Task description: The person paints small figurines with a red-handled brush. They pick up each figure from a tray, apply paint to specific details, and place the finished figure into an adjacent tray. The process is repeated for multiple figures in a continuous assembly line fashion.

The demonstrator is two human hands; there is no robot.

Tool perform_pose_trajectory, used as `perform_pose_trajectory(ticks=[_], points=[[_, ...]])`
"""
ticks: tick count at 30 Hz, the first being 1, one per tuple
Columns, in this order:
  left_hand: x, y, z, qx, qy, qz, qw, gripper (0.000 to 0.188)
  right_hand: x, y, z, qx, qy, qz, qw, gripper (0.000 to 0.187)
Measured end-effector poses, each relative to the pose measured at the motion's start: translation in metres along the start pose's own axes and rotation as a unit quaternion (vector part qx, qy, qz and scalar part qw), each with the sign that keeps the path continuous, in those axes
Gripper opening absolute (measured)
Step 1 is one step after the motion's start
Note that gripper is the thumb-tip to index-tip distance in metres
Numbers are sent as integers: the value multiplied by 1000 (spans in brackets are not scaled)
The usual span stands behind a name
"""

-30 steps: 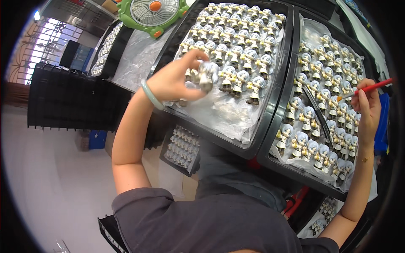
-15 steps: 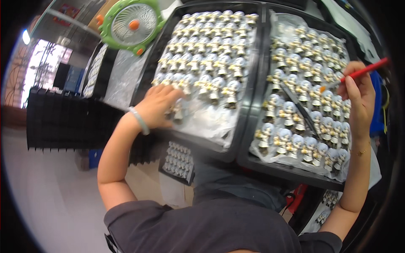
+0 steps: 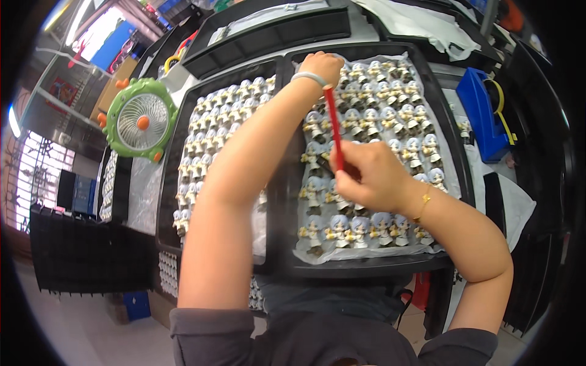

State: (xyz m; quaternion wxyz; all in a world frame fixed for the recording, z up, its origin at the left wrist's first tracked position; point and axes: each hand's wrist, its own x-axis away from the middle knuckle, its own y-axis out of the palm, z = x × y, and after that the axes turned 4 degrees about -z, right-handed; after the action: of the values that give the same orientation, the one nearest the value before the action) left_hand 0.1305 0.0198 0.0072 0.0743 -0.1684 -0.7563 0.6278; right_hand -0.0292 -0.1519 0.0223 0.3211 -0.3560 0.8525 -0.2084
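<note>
My left hand point(image 3: 322, 68) reaches to the far left corner of the right tray point(image 3: 284, 183). Its fingers curl down beside the back row of small figurines point(image 3: 357, 73); what they grip, if anything, is hidden. In my right hand point(image 3: 375, 175), closed above the middle of the same tray, is a red-handled paintbrush point(image 3: 334, 122). The handle points up and away, and its bristles cannot be seen. Pale-haired figurines in white stand in rows on crumpled white sheeting. A dark slim tool point(image 3: 322, 163) lies among them, partly covered by my right hand.
A second black tray point(image 3: 168, 201) of figurines stands to the left, partly behind my left forearm. Beyond it is a green fan point(image 3: 143, 122). A blue box point(image 3: 485, 116) with a yellow handle sits at the right. Another black tray point(image 3: 268, 43) lies at the back.
My left hand has left the near part of the left tray for the right tray's far corner. My right hand has come inward with the paintbrush, now held more upright. The view has shifted.
</note>
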Motion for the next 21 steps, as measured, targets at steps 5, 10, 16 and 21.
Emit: perform_pose_trajectory(ticks=[5, 10, 16, 21], points=[[-44, 35, 1, 184, -121, -70, 973, 27, -3, -10, -4, -46, 30, 1, 998, 10], [-23, 10, -14, 263, -107, 4, 959, 28, -2, -17, -2, -110, 22, 34, 993, 7], [119, -60, -10, 804, -50, -29, 591, 40, -3, -23, -11, -242, 15, 123, 962, 8], [221, -69, 7, 850, 13, -76, 521, 88, 0, -28, -15, -307, 63, 98, 944, 4]])
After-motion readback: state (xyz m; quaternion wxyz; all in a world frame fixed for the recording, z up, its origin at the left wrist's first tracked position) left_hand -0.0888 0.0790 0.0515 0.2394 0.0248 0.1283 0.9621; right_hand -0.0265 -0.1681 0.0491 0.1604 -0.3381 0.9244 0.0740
